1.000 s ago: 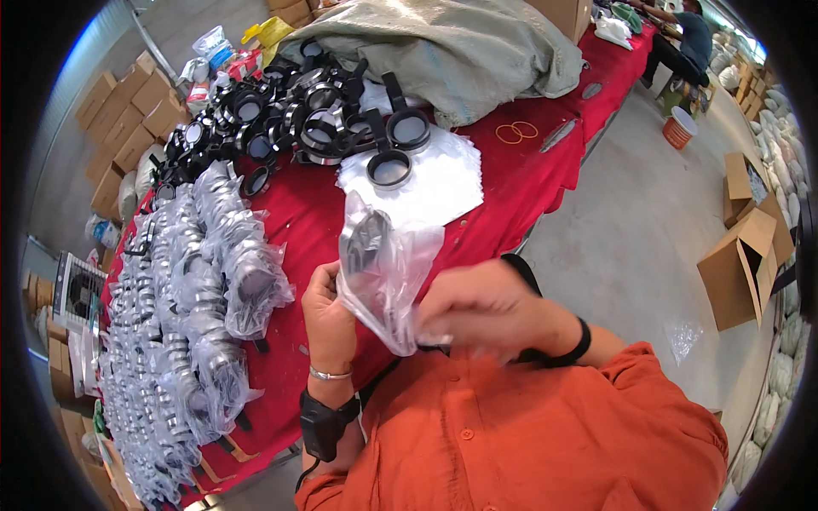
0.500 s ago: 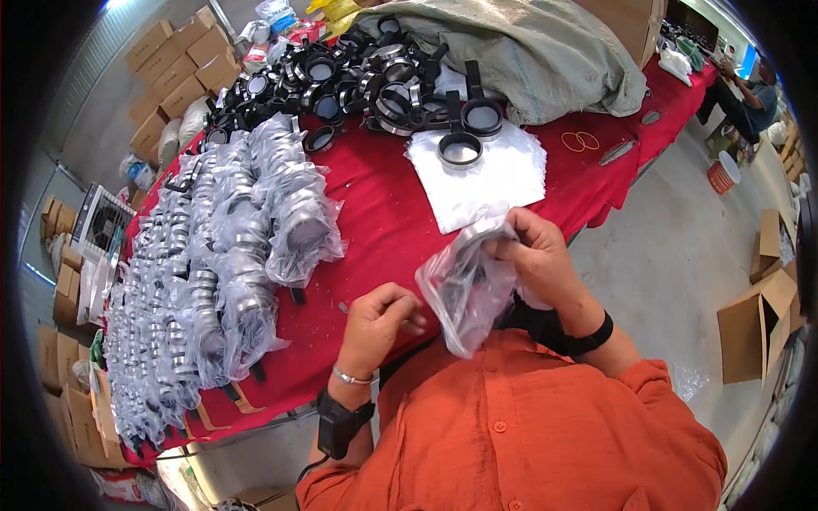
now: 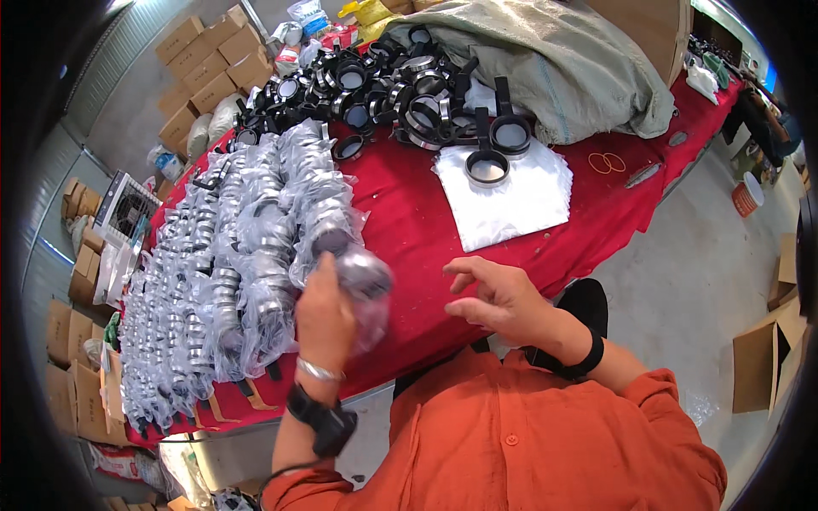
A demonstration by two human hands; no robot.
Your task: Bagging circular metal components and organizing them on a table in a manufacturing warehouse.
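My left hand is closed on a bagged magnifying glass, a round metal-rimmed piece in clear plastic, blurred by motion. It is beside the front of the nearest row of bagged magnifying glasses; whether it touches that row I cannot tell. My right hand hovers above the table's near edge, fingers bent and apart, with nothing in it. Beyond it lies a stack of white plastic bags. Two unbagged magnifying glasses with black handles rest on that stack, the nearer one with its round end toward me.
A heap of loose black-handled magnifying glasses covers the back of the red-clothed table, beside a grey-green sack. Rubber bands lie at the right. Cardboard boxes stand on the floor; another person sits far right.
The bagged magnifying glass has passed from my right hand to my left, which has carried it leftward to the rows. My right hand has opened. The view has shifted slightly.
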